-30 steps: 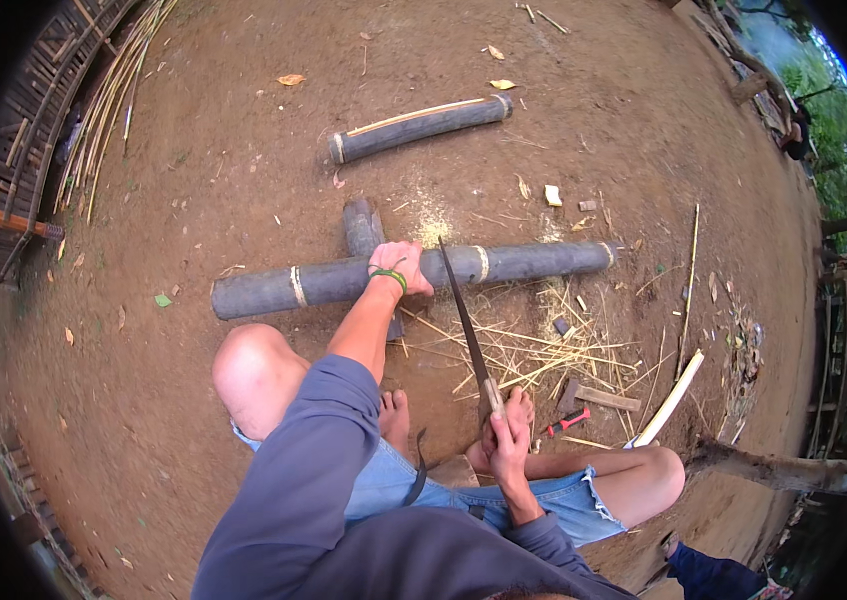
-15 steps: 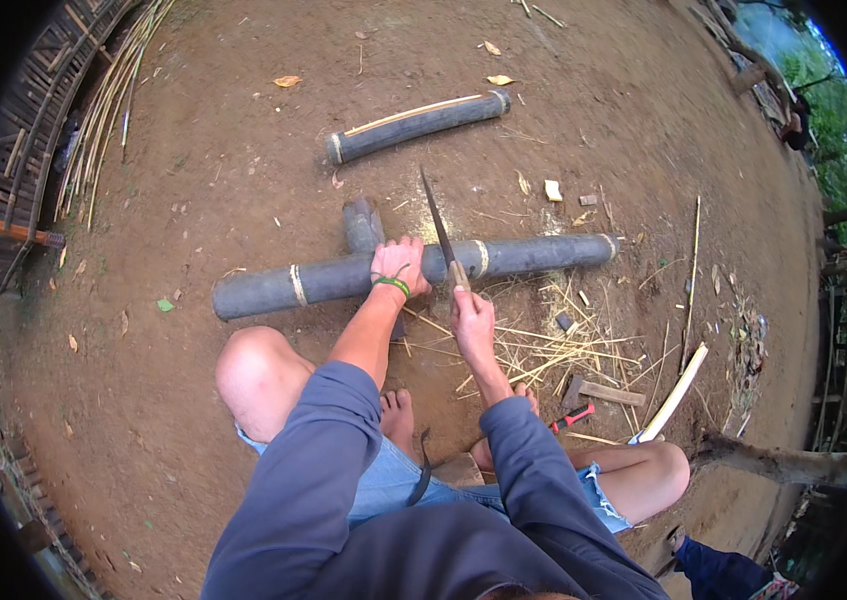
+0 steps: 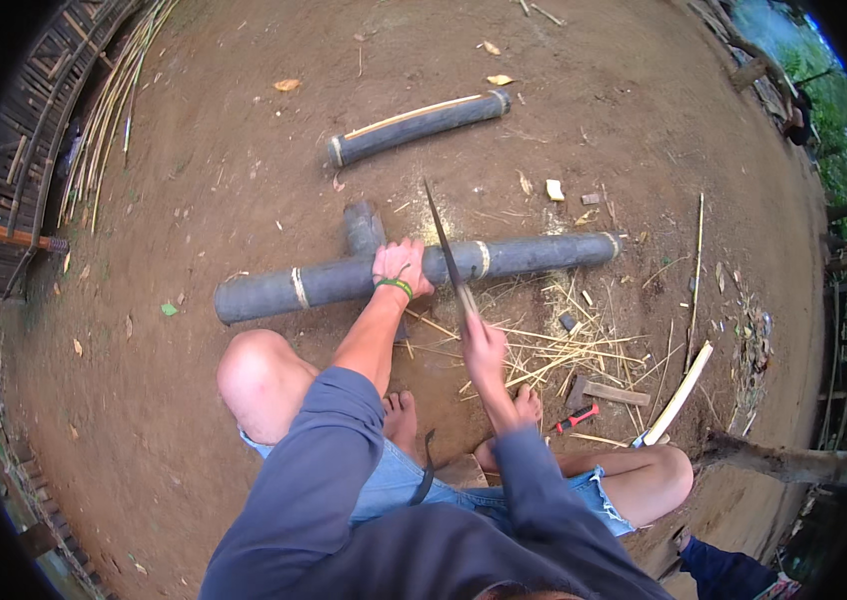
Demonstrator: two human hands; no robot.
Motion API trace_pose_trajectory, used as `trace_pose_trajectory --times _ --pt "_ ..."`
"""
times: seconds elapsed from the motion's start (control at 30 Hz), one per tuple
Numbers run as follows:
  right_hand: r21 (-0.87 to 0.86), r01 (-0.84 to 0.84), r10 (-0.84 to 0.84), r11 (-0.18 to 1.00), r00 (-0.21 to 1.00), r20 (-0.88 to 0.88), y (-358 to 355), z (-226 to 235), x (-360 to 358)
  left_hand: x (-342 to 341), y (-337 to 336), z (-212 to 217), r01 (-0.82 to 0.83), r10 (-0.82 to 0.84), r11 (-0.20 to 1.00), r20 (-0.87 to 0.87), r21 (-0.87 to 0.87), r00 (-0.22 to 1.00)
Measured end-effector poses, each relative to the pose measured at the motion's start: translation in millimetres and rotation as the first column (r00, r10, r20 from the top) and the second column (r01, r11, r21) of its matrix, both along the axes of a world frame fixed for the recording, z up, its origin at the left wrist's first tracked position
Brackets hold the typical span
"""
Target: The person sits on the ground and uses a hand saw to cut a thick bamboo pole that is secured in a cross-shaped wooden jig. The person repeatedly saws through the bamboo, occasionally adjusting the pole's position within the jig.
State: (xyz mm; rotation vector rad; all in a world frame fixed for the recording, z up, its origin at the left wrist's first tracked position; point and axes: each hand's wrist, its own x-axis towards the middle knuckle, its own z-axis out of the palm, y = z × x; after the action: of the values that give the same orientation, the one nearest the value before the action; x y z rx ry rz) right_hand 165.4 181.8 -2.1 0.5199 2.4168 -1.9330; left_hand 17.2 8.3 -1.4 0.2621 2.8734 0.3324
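Observation:
A long, dark bamboo pole (image 3: 549, 254) with pale rings at its joints lies across the ground in front of me. It rests over a shorter dark log (image 3: 363, 228). My left hand (image 3: 401, 266) is closed over the pole near its middle, fingers wrapped on top. Just right of it, a handsaw (image 3: 446, 240) with a narrow, tapering dark blade lies across the pole, tip pointing away from me. My right hand (image 3: 485, 350), slightly blurred, is closed round its wooden handle. Pale sawdust shows on the soil beyond and below the pole.
A cut bamboo piece (image 3: 414, 128) lies farther off. Thin bamboo strips (image 3: 569, 350) are strewn near my feet, beside a hatchet (image 3: 612, 393), a red-handled knife (image 3: 576, 418) and a pale split length (image 3: 679, 392). Another person's leg (image 3: 729, 570) is at lower right.
My right hand has drawn back toward me and slightly right with the saw, whose blade slid along across the pole. The left hand stays on the pole.

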Motion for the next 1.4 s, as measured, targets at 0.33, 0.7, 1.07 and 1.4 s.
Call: trace_pose_trajectory --times 0.33,0.7,1.07,1.4 --pt "0.121 -0.069 0.058 0.990 0.994 0.094 2 82 101 -4 -22 -1 -0.053 0.050 0.998 0.143 0.017 0.988" --pt "-0.065 -0.009 0.007 0.998 0.999 -0.034 -19 -21 -13 -9 -13 3 -0.027 0.029 0.999 0.142 -0.022 0.989" --pt "-0.216 0.014 -0.012 0.976 1.000 0.011 -16 -31 22 27 7 -7 -0.043 0.034 0.992 -0.074 -0.121 0.997" --pt "-0.548 -0.012 0.078 0.837 0.992 0.097 -2 42 42 30 -1 -4 -0.021 0.031 0.995 0.098 -0.102 0.995"
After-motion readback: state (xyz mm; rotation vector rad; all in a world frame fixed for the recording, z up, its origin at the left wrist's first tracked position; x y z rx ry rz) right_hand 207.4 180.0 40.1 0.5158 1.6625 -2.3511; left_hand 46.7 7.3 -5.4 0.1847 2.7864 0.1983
